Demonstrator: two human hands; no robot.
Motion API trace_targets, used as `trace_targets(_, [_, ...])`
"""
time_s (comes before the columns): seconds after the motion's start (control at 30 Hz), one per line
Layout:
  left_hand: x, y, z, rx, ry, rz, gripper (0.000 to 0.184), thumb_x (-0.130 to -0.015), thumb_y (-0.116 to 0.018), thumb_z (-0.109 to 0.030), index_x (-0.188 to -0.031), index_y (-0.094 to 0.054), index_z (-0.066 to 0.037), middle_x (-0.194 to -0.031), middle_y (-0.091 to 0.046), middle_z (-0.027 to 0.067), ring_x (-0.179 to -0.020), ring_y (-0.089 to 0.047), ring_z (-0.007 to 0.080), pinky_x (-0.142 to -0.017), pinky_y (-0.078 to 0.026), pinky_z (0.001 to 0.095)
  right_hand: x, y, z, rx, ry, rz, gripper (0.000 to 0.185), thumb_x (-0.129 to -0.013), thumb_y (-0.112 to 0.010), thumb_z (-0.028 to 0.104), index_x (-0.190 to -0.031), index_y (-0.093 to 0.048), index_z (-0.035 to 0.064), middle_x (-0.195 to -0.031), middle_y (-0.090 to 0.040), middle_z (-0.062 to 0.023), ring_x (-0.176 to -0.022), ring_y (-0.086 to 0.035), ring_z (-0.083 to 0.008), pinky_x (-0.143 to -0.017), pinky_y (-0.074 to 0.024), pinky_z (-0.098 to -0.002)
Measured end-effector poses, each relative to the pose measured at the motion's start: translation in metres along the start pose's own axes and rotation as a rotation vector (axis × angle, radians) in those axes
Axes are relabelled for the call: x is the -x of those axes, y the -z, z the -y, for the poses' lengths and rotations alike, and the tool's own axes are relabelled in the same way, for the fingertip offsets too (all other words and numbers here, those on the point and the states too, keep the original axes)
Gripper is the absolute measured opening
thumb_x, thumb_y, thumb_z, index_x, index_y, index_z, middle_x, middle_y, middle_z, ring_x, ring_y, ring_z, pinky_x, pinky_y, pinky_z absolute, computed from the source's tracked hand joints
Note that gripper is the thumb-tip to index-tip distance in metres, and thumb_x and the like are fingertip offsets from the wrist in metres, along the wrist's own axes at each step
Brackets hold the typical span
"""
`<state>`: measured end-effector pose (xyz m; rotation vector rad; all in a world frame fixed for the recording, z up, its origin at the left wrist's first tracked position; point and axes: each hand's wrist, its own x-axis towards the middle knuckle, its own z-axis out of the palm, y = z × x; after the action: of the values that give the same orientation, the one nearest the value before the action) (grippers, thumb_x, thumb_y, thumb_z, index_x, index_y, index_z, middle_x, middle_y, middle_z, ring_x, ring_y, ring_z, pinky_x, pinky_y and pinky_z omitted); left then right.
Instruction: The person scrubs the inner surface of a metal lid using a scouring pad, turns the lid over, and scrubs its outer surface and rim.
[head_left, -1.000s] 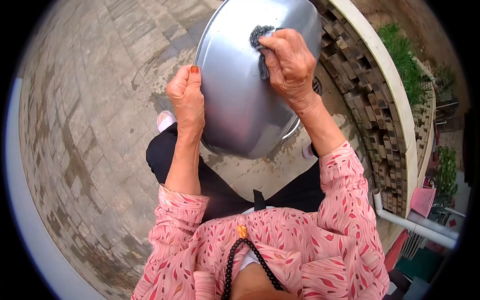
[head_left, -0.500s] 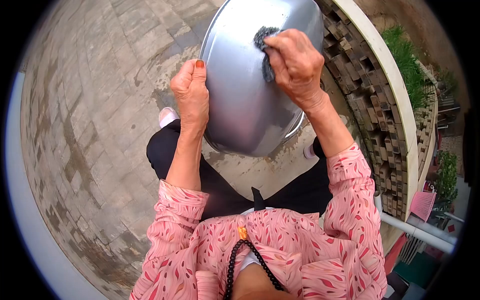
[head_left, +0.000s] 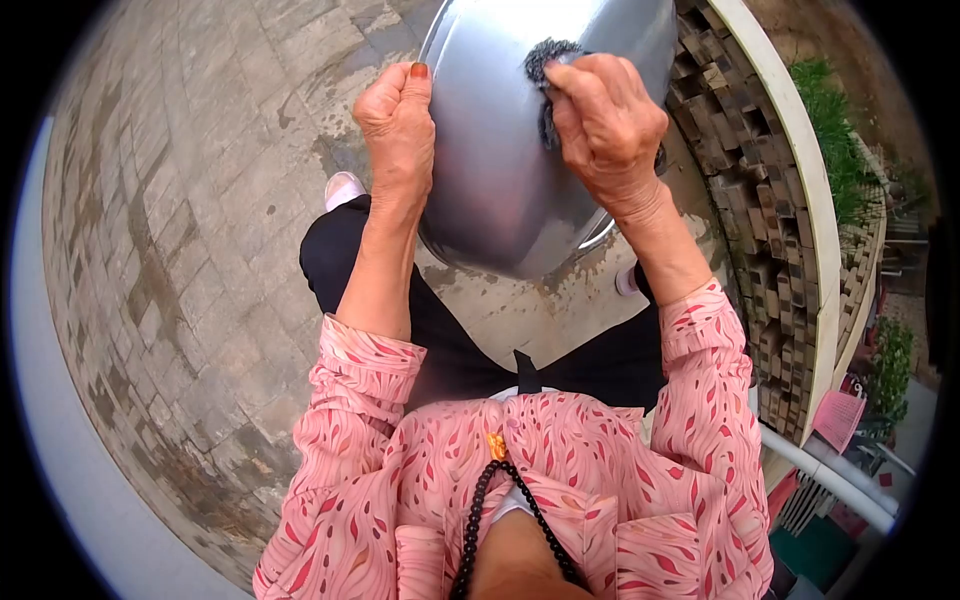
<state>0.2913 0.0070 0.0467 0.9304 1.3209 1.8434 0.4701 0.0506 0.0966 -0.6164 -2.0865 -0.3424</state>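
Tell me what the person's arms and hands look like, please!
The pink cloth left sleeve and matching pink cloth right sleeve have red teardrop shapes all over and wide, band-like cuffs. The ungloved left grip has a shiny orange-brown thumbnail. The ungloved right grip shows no ring. I see no watch or bracelet.

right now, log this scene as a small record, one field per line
left hand: gripping the edge of a metal vessel
right hand: pinching a dark scouring pad on the vessel's surface
vessel state: silvery, partly cut off by the frame
clothing: pink patterned shirt
ground: stone paving
right side: stacked bricks
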Motion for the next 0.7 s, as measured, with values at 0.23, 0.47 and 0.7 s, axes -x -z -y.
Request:
trace_targets(0.23, [-0.002, 0.002, -0.007, 0.063, 0.097, 0.021, 0.022, -0.098, -0.055, -0.012, -0.082, -0.064, 0.0, -0.069, -0.048, -0.0083, -0.061, -0.038, 0.0021, -0.053, -0.033, 0.0203, 0.054, 0.021, 0.053, -0.136, 0.084, 0.22, 0.024, -0.071, -0.067, 0.01, -0.095, -0.062, 0.0101, -0.08, -0.055, 0.0006, -0.063, -0.05, -0.0151, -0.053, -0.0365, -0.0292])
trace_targets(0.47, [-0.011, 0.006, -0.017, 0.317, 0.204, 0.181, 0.015, -0.098, -0.053, -0.01, -0.093, -0.063, 0.001, -0.08, -0.063, 0.0001, -0.065, -0.054, 0.0045, -0.06, -0.046, 0.0196, 0.042, 0.022, 0.044, -0.098, 0.087, 0.199, 0.028, -0.068, -0.066, 0.004, -0.095, -0.065, 0.0095, -0.082, -0.058, -0.0012, -0.061, -0.05, -0.0167, -0.054, -0.0385, -0.0306])
trace_targets(0.7, [-0.008, 0.003, -0.041, 0.439, 0.188, 0.356, 0.027, -0.094, -0.06, -0.009, -0.114, -0.058, 0.008, -0.099, -0.068, 0.0098, -0.084, -0.064, 0.0112, -0.077, -0.051, 0.0221, 0.017, 0.032, 0.043, 0.033, 0.127, 0.106, 0.02, -0.07, -0.067, 0.011, -0.088, -0.06, 0.0086, -0.078, -0.053, 0.0005, -0.062, -0.047, -0.0132, -0.052, -0.0334, -0.0281])
